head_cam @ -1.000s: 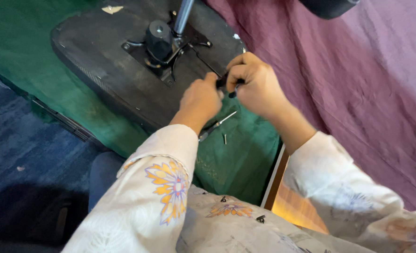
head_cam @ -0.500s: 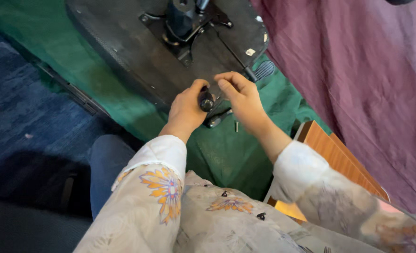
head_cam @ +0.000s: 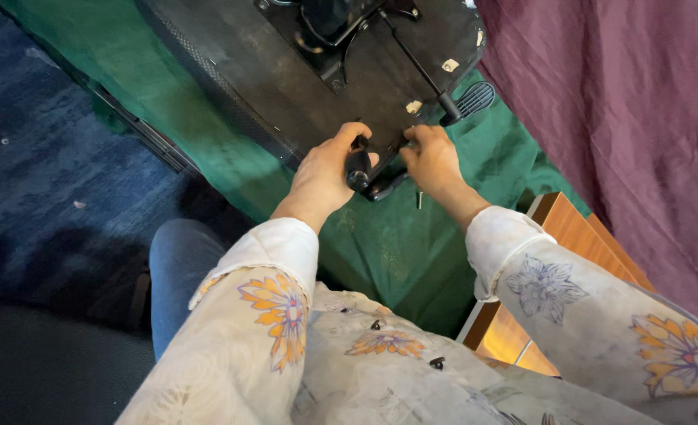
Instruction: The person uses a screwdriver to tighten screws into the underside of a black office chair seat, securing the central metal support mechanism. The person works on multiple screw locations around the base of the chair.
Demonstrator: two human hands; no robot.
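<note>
We looked down on an upturned office chair seat point(head_cam: 286, 86), its black underside facing up, lying on a green cloth point(head_cam: 412, 260) spread across the floor. Our left hand point(head_cam: 325, 177) was curled around a black screwdriver handle point(head_cam: 358, 167) at the near edge of the seat, thumb and fingers wrapped about it, so the handle sat inside the fist with only its rounded end showing on the right side of the hand. The tool's tip was hidden and we could not tell what it met. Our right hand point(head_cam: 434, 161) lay just right of the left, fingers bent and pressed onto the seat's near edge; whether it pinched anything small under the fingertips we could not tell. Between the two hands a dark bracket part point(head_cam: 386, 185) stuck out from the seat edge toward us. A small screw point(head_cam: 419, 200) lay on the cloth just near of the right hand, apart from it. Farther off, the metal mechanism plate point(head_cam: 341, 39) was fixed to the seat, and a ribbed black lever paddle point(head_cam: 473, 99) projected at the seat's right side, beyond the right hand. A maroon cloth point(head_cam: 624, 134) hung on the right, a wooden board point(head_cam: 569, 236) lay by our right forearm, and blue carpet point(head_cam: 42, 157) covered the left.
</note>
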